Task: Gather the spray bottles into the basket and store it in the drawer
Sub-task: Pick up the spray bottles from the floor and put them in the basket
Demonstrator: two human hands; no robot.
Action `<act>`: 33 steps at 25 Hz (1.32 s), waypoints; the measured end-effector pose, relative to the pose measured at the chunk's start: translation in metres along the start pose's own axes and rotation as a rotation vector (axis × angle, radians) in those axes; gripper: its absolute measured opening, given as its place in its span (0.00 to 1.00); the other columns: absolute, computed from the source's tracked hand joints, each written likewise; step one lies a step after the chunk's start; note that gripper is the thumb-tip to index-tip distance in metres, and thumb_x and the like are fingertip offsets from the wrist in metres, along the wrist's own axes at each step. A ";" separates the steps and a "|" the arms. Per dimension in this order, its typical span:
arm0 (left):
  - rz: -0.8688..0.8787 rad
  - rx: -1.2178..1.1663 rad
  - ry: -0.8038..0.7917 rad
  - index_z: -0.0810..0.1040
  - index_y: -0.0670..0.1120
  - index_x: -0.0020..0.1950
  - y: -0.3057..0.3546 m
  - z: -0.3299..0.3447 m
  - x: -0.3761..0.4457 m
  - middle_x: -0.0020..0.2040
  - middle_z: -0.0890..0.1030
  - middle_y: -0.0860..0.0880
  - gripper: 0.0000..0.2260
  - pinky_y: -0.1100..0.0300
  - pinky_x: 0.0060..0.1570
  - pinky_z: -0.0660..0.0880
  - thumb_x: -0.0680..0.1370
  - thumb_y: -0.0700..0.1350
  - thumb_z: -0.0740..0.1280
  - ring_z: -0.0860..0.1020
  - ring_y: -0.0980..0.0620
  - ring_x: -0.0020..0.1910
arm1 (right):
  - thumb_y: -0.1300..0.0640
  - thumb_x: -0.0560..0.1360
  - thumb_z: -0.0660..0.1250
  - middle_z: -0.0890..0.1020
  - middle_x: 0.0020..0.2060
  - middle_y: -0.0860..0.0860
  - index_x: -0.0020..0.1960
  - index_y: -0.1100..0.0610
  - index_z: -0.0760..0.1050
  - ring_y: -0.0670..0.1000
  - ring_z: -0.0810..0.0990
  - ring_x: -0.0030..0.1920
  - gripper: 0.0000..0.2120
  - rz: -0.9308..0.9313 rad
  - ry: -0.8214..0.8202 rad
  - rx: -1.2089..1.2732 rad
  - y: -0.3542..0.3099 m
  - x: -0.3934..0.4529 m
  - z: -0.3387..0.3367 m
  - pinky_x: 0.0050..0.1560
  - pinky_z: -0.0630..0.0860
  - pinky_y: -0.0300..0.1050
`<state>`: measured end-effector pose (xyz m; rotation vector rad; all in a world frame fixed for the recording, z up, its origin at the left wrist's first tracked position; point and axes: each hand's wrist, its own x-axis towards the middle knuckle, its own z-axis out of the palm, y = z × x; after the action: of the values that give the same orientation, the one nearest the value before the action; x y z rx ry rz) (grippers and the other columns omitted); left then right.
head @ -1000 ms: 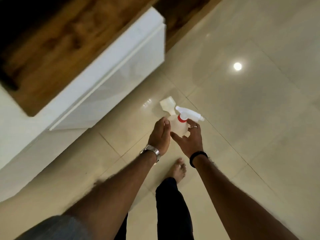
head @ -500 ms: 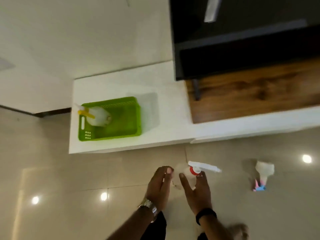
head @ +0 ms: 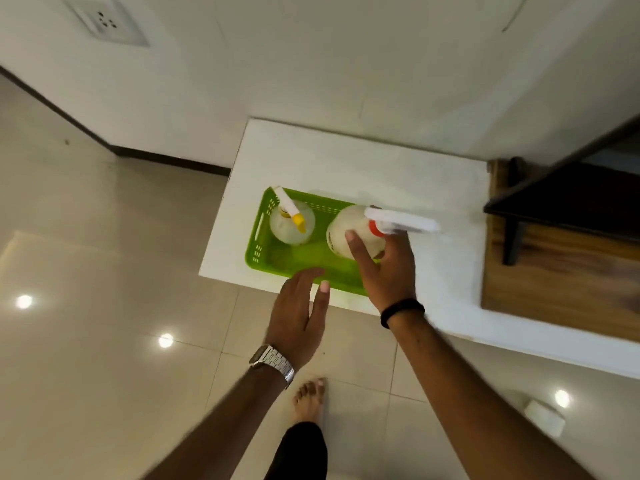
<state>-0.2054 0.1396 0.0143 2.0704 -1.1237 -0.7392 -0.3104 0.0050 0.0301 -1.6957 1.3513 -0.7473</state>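
Spray bottles are the things being gathered, and two of them are showing at the green perforated plastic basket (head: 263, 252), which is sitting on the white, smooth, low table (head: 363, 161) against the wall. One translucent round-bodied bottle with a yellow nozzle and white trigger (head: 291, 221) is already standing inside the basket at its left end, upright, leaving the right half free. The right hand (head: 388, 268) is holding the second, a translucent rounded plastic bottle with a red collar and a long white trigger head (head: 349, 230), gripping it around the shoulder and neck with the thumb pressing on the belly; that hold is keeping the bottle roughly upright so its flat base can go down first, and it is hanging over the right part of the basket, whether touching the floor of it I cannot tell. The left hand (head: 299, 313) is spreading open and flat, holding nothing, hovering just at the near rim of the basket, probably ready to steady the light basket so it is not sliding on the slick surface. The basket's walls are thin with slotted holes and a handle cut-out, likely flexing easily. A third pale bottle-like shape (head: 543, 415) is lying on the glossy tiled floor (head: 104, 375) at lower right, blurred, well apart from the basket, so gathering seems unfinished.
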 end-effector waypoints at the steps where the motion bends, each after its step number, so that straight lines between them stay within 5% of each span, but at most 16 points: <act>1: -0.005 0.064 0.000 0.74 0.50 0.67 -0.002 0.000 0.006 0.64 0.79 0.52 0.19 0.54 0.64 0.72 0.83 0.57 0.54 0.75 0.52 0.65 | 0.42 0.76 0.70 0.80 0.59 0.45 0.65 0.53 0.75 0.52 0.78 0.62 0.23 0.031 -0.041 -0.047 0.004 0.011 0.015 0.62 0.75 0.46; 5: 0.065 0.307 -0.022 0.73 0.46 0.69 -0.014 0.002 0.016 0.68 0.77 0.48 0.20 0.49 0.73 0.65 0.82 0.55 0.57 0.72 0.46 0.71 | 0.43 0.75 0.72 0.82 0.58 0.55 0.63 0.59 0.77 0.57 0.78 0.62 0.24 0.107 -0.175 -0.169 0.027 0.029 0.059 0.61 0.73 0.46; 10: 0.085 0.448 -0.143 0.71 0.45 0.73 -0.027 0.000 0.019 0.72 0.75 0.45 0.24 0.45 0.78 0.60 0.83 0.56 0.55 0.68 0.44 0.76 | 0.42 0.75 0.72 0.80 0.60 0.57 0.62 0.61 0.77 0.58 0.78 0.62 0.26 0.108 -0.130 -0.192 0.039 0.030 0.075 0.62 0.75 0.51; 15: 0.172 0.511 -0.180 0.71 0.44 0.74 -0.017 -0.005 0.015 0.74 0.73 0.44 0.24 0.44 0.77 0.61 0.82 0.54 0.58 0.68 0.42 0.77 | 0.48 0.74 0.75 0.74 0.69 0.59 0.73 0.63 0.67 0.59 0.73 0.69 0.35 0.153 -0.138 -0.175 0.034 0.020 0.056 0.68 0.73 0.52; 20: 0.379 0.585 -0.293 0.61 0.44 0.80 0.007 0.023 -0.014 0.82 0.60 0.42 0.29 0.44 0.79 0.58 0.81 0.54 0.60 0.57 0.42 0.82 | 0.51 0.80 0.65 0.66 0.77 0.60 0.78 0.61 0.61 0.58 0.63 0.78 0.31 -0.116 -0.080 -0.250 0.048 -0.035 -0.014 0.76 0.64 0.54; 23: 0.465 0.665 -0.427 0.60 0.42 0.81 0.004 0.048 -0.053 0.83 0.52 0.39 0.32 0.41 0.78 0.59 0.80 0.55 0.61 0.51 0.40 0.83 | 0.49 0.81 0.61 0.62 0.79 0.56 0.79 0.56 0.61 0.55 0.57 0.80 0.29 -0.251 -0.190 -0.375 0.075 -0.090 -0.051 0.77 0.59 0.51; 28: 0.449 0.787 -0.747 0.57 0.43 0.82 0.006 0.114 -0.125 0.83 0.53 0.42 0.33 0.43 0.76 0.64 0.81 0.61 0.50 0.56 0.41 0.82 | 0.46 0.83 0.55 0.54 0.82 0.53 0.81 0.50 0.53 0.53 0.51 0.81 0.29 0.023 -0.425 -0.442 0.174 -0.203 -0.136 0.78 0.56 0.57; 33: 0.401 0.886 -0.902 0.59 0.41 0.81 0.049 0.222 -0.164 0.82 0.55 0.43 0.43 0.44 0.75 0.64 0.77 0.70 0.38 0.57 0.40 0.81 | 0.46 0.81 0.57 0.51 0.82 0.54 0.82 0.49 0.48 0.55 0.52 0.81 0.33 0.373 -0.461 -0.524 0.291 -0.296 -0.251 0.76 0.58 0.59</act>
<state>-0.4688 0.1995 -0.0597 2.0190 -2.6625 -1.1369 -0.7341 0.2074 -0.0901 -1.7751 1.5340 0.2279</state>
